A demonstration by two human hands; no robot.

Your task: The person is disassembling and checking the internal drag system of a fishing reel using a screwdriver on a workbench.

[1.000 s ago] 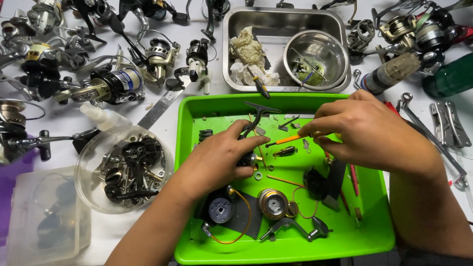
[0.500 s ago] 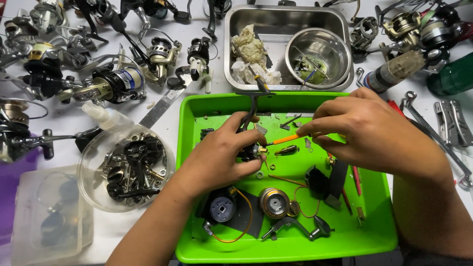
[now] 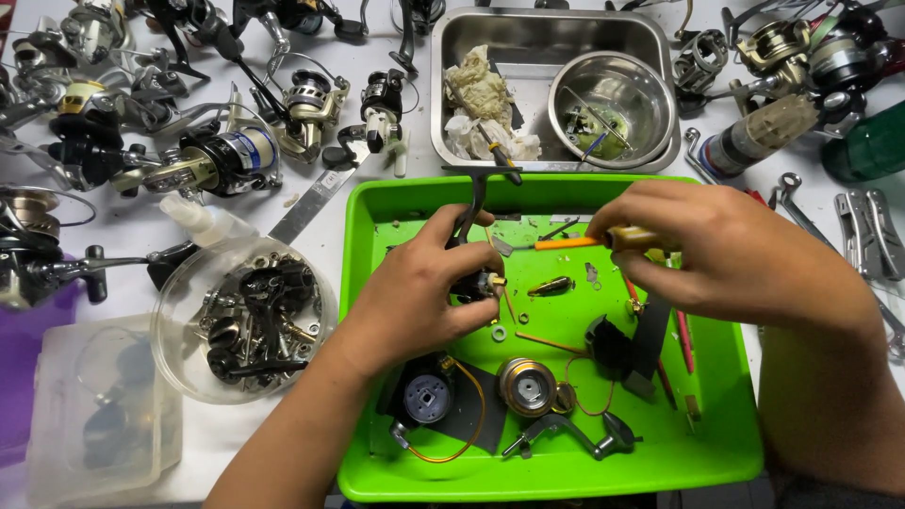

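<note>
- Over the green tray (image 3: 735,443), both hands are working close together, so any small bit that drops is landing inside its raised rim and not rolling off across the table (image 3: 123,226).
- Left hand (image 3: 424,292) is gripping a small black reel part (image 3: 468,283), fingers clenched round it, with its thin black handle arm (image 3: 476,198) sticking up past the thumb. Holding it steady in the air seems to be the point.
- Right hand (image 3: 726,254) is pinching a yellowish tool handle (image 3: 633,238) with an orange shaft (image 3: 566,243) aimed at that part, fingers closed on it like on a pen, for fine control I'd guess.
- Loose pieces are sitting low in the tray: a round spool (image 3: 528,385), a black disc (image 3: 426,398), copper-coloured wire (image 3: 471,429).
- Clear round tub (image 3: 240,320) to the left is keeping screws and dark parts together.
- Steel pan (image 3: 528,57) behind is holding a crumpled rag (image 3: 476,94) and a steel bowl (image 3: 613,94), probably for the greasy stuff.
- Label-wise: one reel (image 3: 222,160) is showing a blue-and-white band, and a dark green bottle (image 3: 872,146) is lying at the far right; print's too small to read anyway.
</note>
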